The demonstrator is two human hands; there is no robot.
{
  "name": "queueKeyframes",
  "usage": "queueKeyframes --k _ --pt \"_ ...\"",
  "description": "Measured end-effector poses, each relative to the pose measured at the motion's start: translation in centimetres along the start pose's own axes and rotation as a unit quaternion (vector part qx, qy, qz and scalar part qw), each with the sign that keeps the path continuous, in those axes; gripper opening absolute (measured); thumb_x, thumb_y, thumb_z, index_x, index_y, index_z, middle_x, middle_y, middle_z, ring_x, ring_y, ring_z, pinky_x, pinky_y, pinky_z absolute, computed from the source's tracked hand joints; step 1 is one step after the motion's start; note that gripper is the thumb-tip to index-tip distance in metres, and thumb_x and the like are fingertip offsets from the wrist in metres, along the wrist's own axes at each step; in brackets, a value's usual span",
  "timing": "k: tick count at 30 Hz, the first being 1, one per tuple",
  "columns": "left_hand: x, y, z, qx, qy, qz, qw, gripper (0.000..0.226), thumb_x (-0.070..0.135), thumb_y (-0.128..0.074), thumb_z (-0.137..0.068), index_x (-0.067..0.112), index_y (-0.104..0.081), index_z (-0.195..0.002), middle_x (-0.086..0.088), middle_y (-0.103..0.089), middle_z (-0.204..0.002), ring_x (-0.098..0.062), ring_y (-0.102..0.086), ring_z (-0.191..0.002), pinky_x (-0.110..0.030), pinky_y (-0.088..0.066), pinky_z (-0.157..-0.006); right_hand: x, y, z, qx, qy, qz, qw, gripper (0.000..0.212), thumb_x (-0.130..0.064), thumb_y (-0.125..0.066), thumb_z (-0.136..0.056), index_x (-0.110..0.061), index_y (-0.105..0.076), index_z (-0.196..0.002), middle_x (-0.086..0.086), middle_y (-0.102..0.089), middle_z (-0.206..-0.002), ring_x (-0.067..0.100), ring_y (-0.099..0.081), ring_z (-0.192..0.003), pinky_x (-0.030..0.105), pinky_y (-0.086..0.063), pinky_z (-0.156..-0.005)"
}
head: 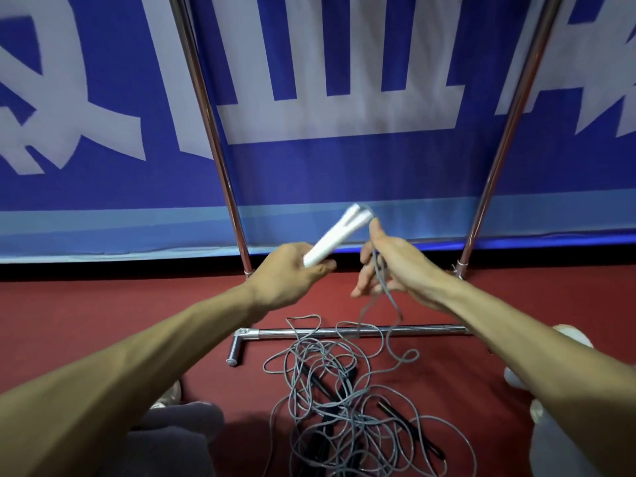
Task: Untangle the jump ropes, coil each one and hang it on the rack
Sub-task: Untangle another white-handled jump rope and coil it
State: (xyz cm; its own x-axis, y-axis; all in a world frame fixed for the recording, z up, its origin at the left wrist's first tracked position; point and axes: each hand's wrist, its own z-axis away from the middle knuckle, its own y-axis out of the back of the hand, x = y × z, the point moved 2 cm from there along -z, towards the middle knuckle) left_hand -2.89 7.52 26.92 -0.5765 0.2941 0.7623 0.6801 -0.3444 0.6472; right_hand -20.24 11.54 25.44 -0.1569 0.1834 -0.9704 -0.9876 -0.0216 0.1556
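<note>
My left hand (292,273) grips two white jump-rope handles (339,234) held side by side, pointing up and right. Their grey cord (380,273) runs through my right hand (385,266), whose fingers curl loosely around it. From there the cord drops to a tangled pile of grey rope (344,401) on the red floor. Black handles (409,425) lie inside the tangle. The chrome rack (220,160) stands just behind, its base bar (344,332) under part of the rope.
A blue banner (103,98) with large white characters covers the wall behind the rack. The rack's right upright (506,142) slants up to the right. My knees and a shoe (172,394) show at the bottom left.
</note>
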Motion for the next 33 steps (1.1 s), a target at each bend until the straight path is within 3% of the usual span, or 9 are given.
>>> queueKeyframes --k 4,8,12,16,21,25,28,31,33 --pt "0.2 0.7 0.0 0.020 0.014 0.138 0.990 0.022 0.023 -0.057 -0.098 0.015 -0.047 -0.080 -0.001 -0.048 -0.061 -0.010 -0.034 -0.043 -0.022 -0.031 -0.042 0.1 -0.7 -0.3 -0.027 0.074 0.058 0.995 0.015 -0.020 -0.049 -0.100 -0.014 -0.051 -0.087 -0.001 -0.065 -0.060 0.021 -0.067 -0.082 0.038 -0.056 -0.080" --pt "1.2 0.9 -0.1 0.046 0.026 0.266 0.962 0.014 0.022 -0.050 -0.101 0.014 -0.045 -0.091 -0.011 -0.060 -0.078 -0.010 -0.030 -0.039 -0.018 -0.027 -0.039 0.2 -1.3 -0.3 -0.080 0.116 0.108 0.984 0.013 -0.005 -0.052 -0.097 -0.013 -0.047 -0.089 0.010 -0.067 -0.076 0.017 -0.065 -0.069 0.027 -0.054 -0.069" --pt "1.5 1.0 -0.7 0.077 0.053 0.350 0.932 0.015 0.027 -0.050 -0.102 0.014 -0.044 -0.097 -0.016 -0.065 -0.098 -0.011 -0.033 -0.040 -0.022 -0.034 -0.040 0.3 -2.1 -0.5 -0.116 0.124 0.168 0.971 0.016 -0.005 -0.057 -0.095 -0.017 -0.050 -0.087 0.002 -0.064 -0.067 0.023 -0.070 -0.076 0.034 -0.051 -0.077" --pt "1.8 1.2 -0.9 0.050 0.070 0.451 0.888 0.016 0.031 -0.048 -0.102 0.017 -0.043 -0.096 -0.018 -0.068 -0.112 -0.013 -0.033 -0.041 -0.023 -0.039 -0.042 0.7 -2.8 -0.5 -0.158 0.123 0.232 0.952 0.013 -0.013 -0.061 -0.094 -0.021 -0.052 -0.090 -0.002 -0.061 -0.060 0.013 -0.061 -0.059 0.034 -0.052 -0.067" --pt "1.0 1.5 -1.5 0.063 0.102 0.475 0.872 0.016 0.030 -0.048 -0.102 0.016 -0.043 -0.104 -0.007 -0.068 -0.088 -0.011 -0.030 -0.041 -0.019 -0.033 -0.038 1.0 -2.9 -0.3 -0.174 0.107 0.333 0.921 0.009 -0.018 -0.057 -0.096 -0.024 -0.053 -0.090 -0.006 -0.064 -0.064 0.004 -0.061 -0.060 0.021 -0.048 -0.063" --pt "-0.2 2.1 -2.1 0.112 0.093 0.361 0.921 0.024 0.038 -0.048 -0.101 0.018 -0.038 -0.093 -0.001 -0.045 -0.068 -0.010 -0.028 -0.042 -0.018 -0.026 -0.040 1.2 -2.1 -0.3 -0.180 0.084 0.346 0.917 0.008 -0.020 -0.058 -0.096 -0.021 -0.052 -0.091 -0.003 -0.063 -0.066 0.012 -0.069 -0.063 0.028 -0.051 -0.067" --pt "-1.8 3.0 -2.6 0.177 0.061 0.136 0.973 0.028 0.042 -0.049 -0.099 0.017 -0.042 -0.088 -0.005 -0.047 -0.074 -0.014 -0.035 -0.049 -0.025 -0.031 -0.044 1.5 -1.3 -0.4 -0.165 0.070 0.406 0.896 0.017 -0.025 -0.059 -0.095 -0.022 -0.053 -0.080 -0.006 -0.061 -0.059 0.014 -0.062 -0.056 0.037 -0.056 -0.069" --pt "-3.3 3.4 -2.6 0.119 0.051 -0.114 0.985 0.039 0.051 -0.046 -0.097 0.012 -0.045 -0.102 -0.009 -0.057 -0.086 -0.026 -0.050 -0.064 -0.037 -0.037 -0.058 0.8 -0.5 -0.4 -0.142 0.092 0.425 0.889 0.021 -0.026 -0.059 -0.095 -0.026 -0.056 -0.075 -0.008 -0.065 -0.061 0.010 -0.065 -0.063 0.031 -0.054 -0.073" --pt "-4.2 3.0 -2.5 0.038 0.042 -0.273 0.960 0.053 0.062 -0.034 -0.096 0.013 -0.046 -0.111 -0.006 -0.061 -0.101 -0.029 -0.051 -0.070 -0.040 -0.039 -0.065 0.0 0.0 -0.4 -0.113 0.119 0.418 0.893 0.020 -0.024 -0.058 -0.095 -0.026 -0.059 -0.076 -0.006 -0.067 -0.066 0.005 -0.065 -0.065 0.025 -0.052 -0.072"
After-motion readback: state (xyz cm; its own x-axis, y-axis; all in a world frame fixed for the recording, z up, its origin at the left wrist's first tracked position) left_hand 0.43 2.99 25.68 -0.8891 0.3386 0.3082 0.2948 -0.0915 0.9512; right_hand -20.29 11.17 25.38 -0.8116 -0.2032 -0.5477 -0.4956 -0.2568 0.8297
